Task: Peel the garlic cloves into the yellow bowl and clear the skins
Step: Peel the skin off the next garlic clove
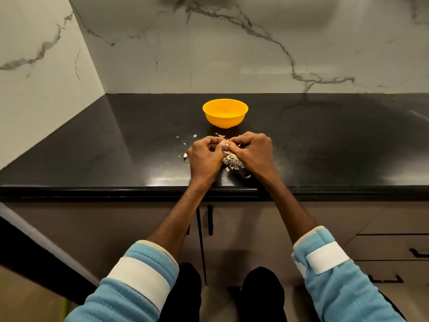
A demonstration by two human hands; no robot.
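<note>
Fingers (213, 142) of left hand (204, 156) and right hand (253, 152) pinch the garlic clove (224, 143) between them, just above the skins (233, 161).

Yellow bowl (224, 122) sits upright near the middle of the frame, round & open on top. One garlic clove (223, 143), pale pink-white w/ some skin on it, is just below the bowl, pinched between left hand (204, 156) & right hand (253, 152). Skins (233, 162), thin tan flakes, lie in a small pile under it, w/ a few bits off to the left.
</note>
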